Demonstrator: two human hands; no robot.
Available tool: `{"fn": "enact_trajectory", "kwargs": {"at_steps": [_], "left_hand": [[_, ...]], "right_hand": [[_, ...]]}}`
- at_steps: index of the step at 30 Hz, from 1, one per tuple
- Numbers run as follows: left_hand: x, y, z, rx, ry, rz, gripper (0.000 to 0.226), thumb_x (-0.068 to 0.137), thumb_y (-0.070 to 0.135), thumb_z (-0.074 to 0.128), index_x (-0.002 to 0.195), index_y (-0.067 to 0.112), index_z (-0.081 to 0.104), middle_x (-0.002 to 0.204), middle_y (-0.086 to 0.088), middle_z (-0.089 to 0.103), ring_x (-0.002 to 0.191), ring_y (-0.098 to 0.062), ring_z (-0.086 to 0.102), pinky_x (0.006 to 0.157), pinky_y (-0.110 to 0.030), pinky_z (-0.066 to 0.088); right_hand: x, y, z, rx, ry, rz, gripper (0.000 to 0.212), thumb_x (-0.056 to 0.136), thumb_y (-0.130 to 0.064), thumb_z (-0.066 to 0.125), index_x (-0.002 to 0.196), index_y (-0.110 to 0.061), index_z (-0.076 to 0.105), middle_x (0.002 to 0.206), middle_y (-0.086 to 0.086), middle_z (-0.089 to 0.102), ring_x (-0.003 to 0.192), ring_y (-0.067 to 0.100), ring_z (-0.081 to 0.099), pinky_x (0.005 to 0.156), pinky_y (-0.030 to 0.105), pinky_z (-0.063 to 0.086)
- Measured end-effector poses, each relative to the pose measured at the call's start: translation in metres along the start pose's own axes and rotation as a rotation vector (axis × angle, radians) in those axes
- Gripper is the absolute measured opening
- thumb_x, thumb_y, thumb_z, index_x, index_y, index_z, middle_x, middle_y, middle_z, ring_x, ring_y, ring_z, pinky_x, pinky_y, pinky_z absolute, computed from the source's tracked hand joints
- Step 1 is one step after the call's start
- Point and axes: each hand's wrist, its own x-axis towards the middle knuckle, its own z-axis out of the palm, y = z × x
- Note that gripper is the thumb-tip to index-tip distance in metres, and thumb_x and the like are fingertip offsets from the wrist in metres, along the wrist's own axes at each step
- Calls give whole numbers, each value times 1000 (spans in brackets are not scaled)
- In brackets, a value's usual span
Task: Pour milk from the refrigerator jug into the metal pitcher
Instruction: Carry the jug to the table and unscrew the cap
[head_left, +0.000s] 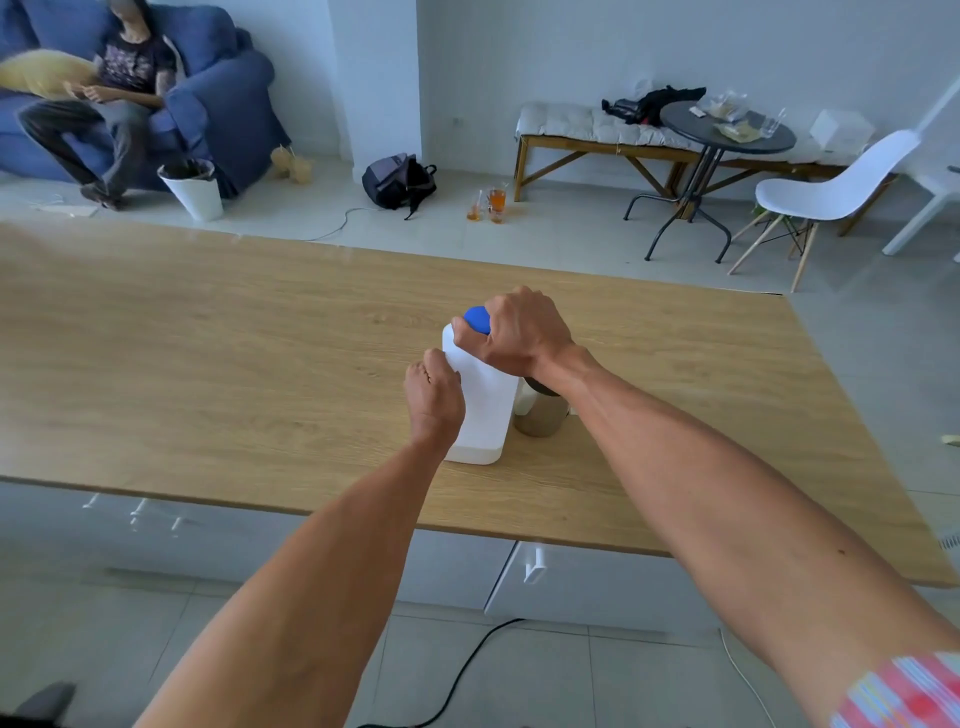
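Your white milk jug (480, 410) stands upright on the wooden desk (208, 364), somewhat nearer the desk's front edge than its far edge. Your right hand (519, 335) is over the top of the jug, and its grip is curled round the blue cap (478, 318): the fingers wrap the cap's right and far sides, so only the left part of the cap shows. Your left hand (434, 397) is against the jug's left face, about halfway up, with the fingers curled onto the jug's upper left edge, holding the body steady. Whether the thumb reaches round the near side of the jug cannot be told.

The metal pitcher (540, 413) stands just right of the jug, touching it or very nearly so; your right wrist crosses above the pitcher and hides most of its rim. What is inside the pitcher cannot be seen.

Beyond the jug, past the far edge of the desk, two glasses of amber drink (491, 205) sit on the floor, with a dark backpack (397, 179) to their left and a white bin (193, 189) further left. A person sits on a blue sofa (228, 98) far left of the jug. Far right of the jug are a cushioned wooden bench (587, 132), a round dark table (727, 130) and a white chair (831, 189).
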Motion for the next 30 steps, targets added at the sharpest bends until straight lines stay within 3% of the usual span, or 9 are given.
{"fn": "enact_trajectory", "kwargs": {"at_steps": [5,12,15,17,19,21,23,26,30], "left_hand": [[-3,-2,3,-56,23,-25,32,88,15,36,58,18,25,49,12,27,61,-18,24,55,-34,24],[-7,1,3,-23,18,-4,37,78,25,33,41,27,32,46,14,25,67,-24,24,59,-40,26],[-9,2,3,-9,33,-12,37,78,26,34,41,27,32,49,12,27,69,-25,26,61,-41,28],[-10,2,3,-4,35,-1,39,86,21,36,47,25,32,55,5,31,66,-24,27,59,-41,28],[-12,3,3,11,50,11,38,95,14,35,57,16,33,57,3,36,63,-20,30,59,-37,30],[-12,3,3,-9,51,-9,39,98,13,34,60,13,32,47,12,38,58,-15,32,58,-35,30],[-12,3,4,-8,42,-31,40,99,10,35,59,14,31,39,15,33,53,-13,29,55,-33,28],[-11,2,3,-7,45,-30,40,98,8,35,59,15,29,43,15,29,58,-16,25,53,-32,26],[-11,2,3,18,45,-9,38,96,9,36,59,14,30,55,5,31,58,-17,26,52,-32,27]], "right_hand": [[3,7,1,20,-11,-91,52,79,-60,38,58,-13,37,51,-3,36,47,21,31,47,26,26],[-2,17,-7,-19,-13,-384,32,84,-37,40,88,-7,52,76,3,47,61,23,40,57,32,35],[-4,18,-12,-95,-11,-448,44,82,-33,43,114,-12,64,94,5,54,73,19,43,64,30,37],[-7,16,-18,-114,-37,-369,55,88,-48,45,135,-22,56,107,1,58,80,19,53,65,30,43],[-6,12,-23,-142,-33,-203,71,87,-77,37,128,-22,54,106,-2,66,79,21,62,66,34,51],[-4,9,-26,-210,-11,-120,74,83,-87,32,99,-19,55,81,-3,66,65,22,60,62,35,52],[-4,6,-25,-188,-29,-133,58,88,-75,43,88,-18,52,72,-4,59,61,23,55,60,34,48],[-5,1,-26,-115,-80,-192,33,88,-50,52,91,-17,54,81,-3,57,67,25,53,61,31,39],[-7,0,-34,-15,-91,-200,26,85,-43,52,94,-20,59,86,-4,56,72,22,53,62,30,41]]}}
